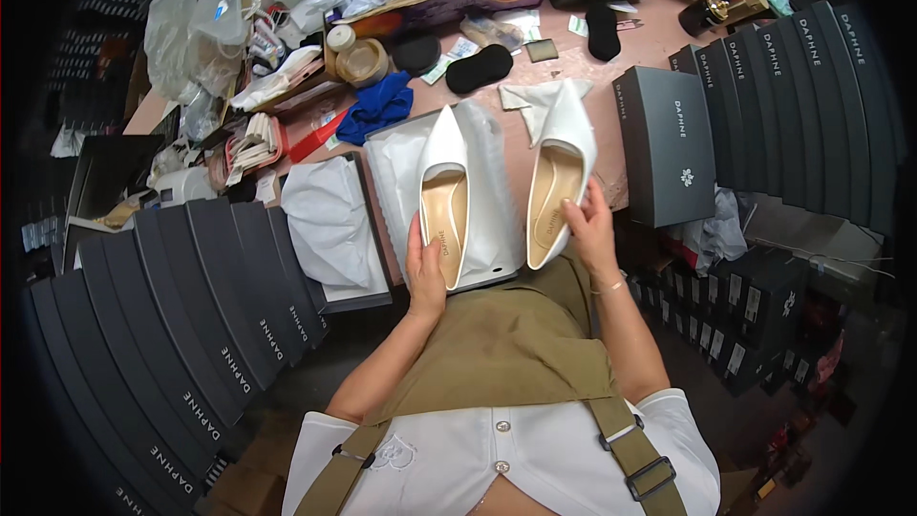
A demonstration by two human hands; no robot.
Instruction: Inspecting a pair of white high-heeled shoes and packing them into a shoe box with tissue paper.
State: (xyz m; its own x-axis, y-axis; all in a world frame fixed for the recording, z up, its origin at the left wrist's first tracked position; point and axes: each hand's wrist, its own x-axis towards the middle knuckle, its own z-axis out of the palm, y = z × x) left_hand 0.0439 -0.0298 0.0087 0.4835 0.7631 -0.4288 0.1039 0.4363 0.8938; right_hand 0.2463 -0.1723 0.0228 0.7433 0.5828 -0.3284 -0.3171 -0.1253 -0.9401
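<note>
In my left hand (426, 268) is a white pointed pump (446, 158), gripped at its heel end with the toe pointing away from me. My right hand (590, 229) grips a second white pump (571, 124) by the heel, thumb on the beige insole. Both shoes show their open tops and tan linings. Under the left shoe lies white wrapping paper (396, 162) and a translucent sheet. A folded white cloth (528, 100) lies on the pink tabletop beside the right shoe's toe.
Dark shoeboxes (191, 306) stand in a row at my left, more (793, 115) at the right. One closed box (669, 148) sits near my right hand. An open box with white paper (330, 220) is left. Behind lie a blue cloth (377, 107) and black pads (479, 69).
</note>
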